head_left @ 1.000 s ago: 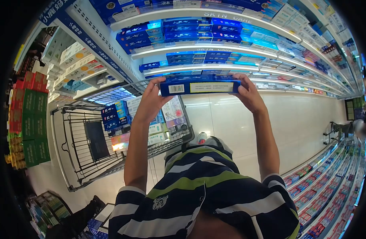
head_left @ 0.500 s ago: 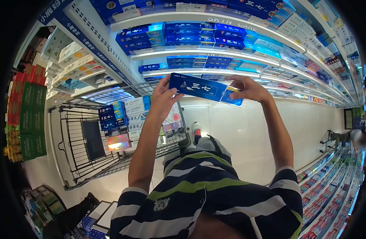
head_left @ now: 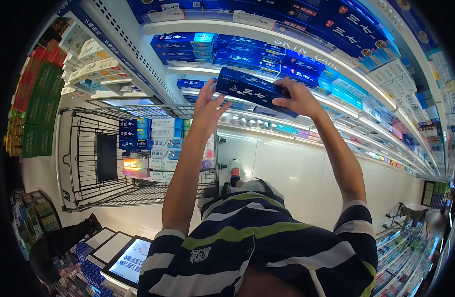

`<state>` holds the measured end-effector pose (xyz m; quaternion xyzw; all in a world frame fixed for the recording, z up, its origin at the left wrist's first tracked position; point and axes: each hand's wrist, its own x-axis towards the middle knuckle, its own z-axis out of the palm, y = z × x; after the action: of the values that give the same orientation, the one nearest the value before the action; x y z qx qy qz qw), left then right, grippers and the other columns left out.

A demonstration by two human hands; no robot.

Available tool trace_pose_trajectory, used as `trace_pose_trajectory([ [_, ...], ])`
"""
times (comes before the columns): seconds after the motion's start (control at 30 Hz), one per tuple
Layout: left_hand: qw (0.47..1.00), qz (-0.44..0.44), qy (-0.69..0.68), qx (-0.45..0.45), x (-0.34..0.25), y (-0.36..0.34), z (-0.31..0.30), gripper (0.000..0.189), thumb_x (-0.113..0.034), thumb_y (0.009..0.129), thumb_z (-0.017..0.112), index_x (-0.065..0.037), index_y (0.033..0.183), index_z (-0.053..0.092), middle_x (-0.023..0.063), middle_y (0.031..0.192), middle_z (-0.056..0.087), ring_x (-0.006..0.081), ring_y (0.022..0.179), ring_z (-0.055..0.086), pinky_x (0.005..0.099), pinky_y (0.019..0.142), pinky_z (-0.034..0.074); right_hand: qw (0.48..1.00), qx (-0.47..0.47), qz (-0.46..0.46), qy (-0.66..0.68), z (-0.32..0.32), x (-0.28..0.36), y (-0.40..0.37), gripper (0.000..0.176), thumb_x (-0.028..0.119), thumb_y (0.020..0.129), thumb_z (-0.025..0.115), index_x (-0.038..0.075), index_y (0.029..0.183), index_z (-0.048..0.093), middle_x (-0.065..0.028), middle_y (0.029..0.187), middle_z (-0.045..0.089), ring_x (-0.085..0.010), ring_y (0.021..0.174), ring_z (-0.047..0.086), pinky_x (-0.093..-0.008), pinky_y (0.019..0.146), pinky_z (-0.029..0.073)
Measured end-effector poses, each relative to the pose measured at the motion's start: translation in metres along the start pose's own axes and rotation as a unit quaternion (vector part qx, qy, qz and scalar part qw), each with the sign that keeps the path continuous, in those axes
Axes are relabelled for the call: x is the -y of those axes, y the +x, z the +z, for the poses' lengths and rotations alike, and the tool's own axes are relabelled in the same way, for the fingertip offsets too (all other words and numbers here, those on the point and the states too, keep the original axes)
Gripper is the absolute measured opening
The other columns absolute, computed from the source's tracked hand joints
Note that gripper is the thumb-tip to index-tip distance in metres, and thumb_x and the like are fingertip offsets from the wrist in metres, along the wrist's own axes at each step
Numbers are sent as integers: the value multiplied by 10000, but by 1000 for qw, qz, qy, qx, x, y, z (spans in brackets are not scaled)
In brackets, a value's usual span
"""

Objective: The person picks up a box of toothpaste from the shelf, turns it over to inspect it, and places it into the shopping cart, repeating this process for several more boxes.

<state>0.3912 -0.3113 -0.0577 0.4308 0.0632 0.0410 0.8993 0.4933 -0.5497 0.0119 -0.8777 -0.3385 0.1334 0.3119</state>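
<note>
A dark blue toothpaste box (head_left: 249,92) with white lettering is held up before the lit shelves, tilted so that two long faces show. My right hand (head_left: 301,99) grips its right end, thumb on the near face and fingers over the top. At the left end is my left hand (head_left: 206,106), fingers spread and thumb below the box; whether it touches the box is hard to see. Under my left forearm stands a wire shopping cart (head_left: 89,202). Stacked in it are similar blue boxes (head_left: 128,134), white boxes (head_left: 163,132) and a shiny box (head_left: 136,166).
Shelves (head_left: 202,28) full of boxed goods rise in front and curve to the right. Red and green cartons (head_left: 39,106) are piled at far left. Behind me a display screen (head_left: 131,260) stands near a person's dark-clothed leg (head_left: 64,242). Another cart (head_left: 405,215) is at far right.
The toothpaste box has risen slightly and turned to show a second long face. My left hand's grip has loosened, its fingers spreading. The view has shifted a little.
</note>
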Motion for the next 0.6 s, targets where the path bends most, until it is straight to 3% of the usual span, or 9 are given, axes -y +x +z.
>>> trace_pose_trajectory([
  [0.07,997,13,27,-73,5,2,-7,571,-22,835,521,-67,1345,268,123,1276,392,228,1110,474,395,913,431,995,-79,-6,-66,2,-14,19,484,185,701,714,2,1109,527,-156,966,580,-285,862,568,-345,788,437],
  [0.1,996,19,25,-80,10,-1,-12,571,-22,835,521,-67,1345,268,123,1276,392,228,1110,474,395,913,431,981,-133,-64,-122,3,-20,27,489,176,692,714,-4,1103,522,-157,975,553,-318,902,536,-380,791,427],
  [0.2,991,-18,104,-87,41,-29,-36,535,-50,833,550,-56,1319,327,130,1283,407,221,1079,499,313,870,427,972,-147,-65,-169,2,-39,54,463,168,689,706,2,1082,524,-154,959,548,-310,935,509,-386,810,408],
  [0.27,971,15,233,-60,88,-47,-73,489,-48,814,567,-30,1272,397,122,1235,463,199,1075,505,283,860,420,950,-186,-105,-230,6,-49,69,442,161,679,705,11,1058,535,-141,958,544,-305,938,501,-392,812,400],
  [0.37,933,-25,338,-122,119,-88,-79,444,-20,782,558,-1,1212,448,138,1175,507,227,1065,516,308,877,415,936,-209,-143,-245,14,-60,88,462,161,667,710,8,1071,544,-126,952,544,-306,933,501,-386,799,396],
  [0.43,833,79,540,-96,132,-107,-85,454,22,745,533,5,1191,445,153,1168,506,267,1091,490,332,892,409,938,-211,-148,-233,19,-66,97,465,159,658,713,10,1069,555,-127,975,545,-309,934,504,-379,799,399],
  [0.53,801,126,577,-93,136,-113,-73,432,26,730,529,11,1156,459,193,1158,498,330,1100,468,368,946,364,931,-237,-145,-235,25,-75,109,469,170,655,719,14,1071,569,-124,993,553,-304,950,507,-383,804,395],
  [0.6,809,123,566,-100,139,-114,-71,424,28,731,527,10,1149,460,195,1158,497,342,1102,463,379,961,348,933,-229,-144,-239,26,-76,113,471,182,667,713,21,1083,563,-124,994,554,-304,953,508,-389,813,388],
])
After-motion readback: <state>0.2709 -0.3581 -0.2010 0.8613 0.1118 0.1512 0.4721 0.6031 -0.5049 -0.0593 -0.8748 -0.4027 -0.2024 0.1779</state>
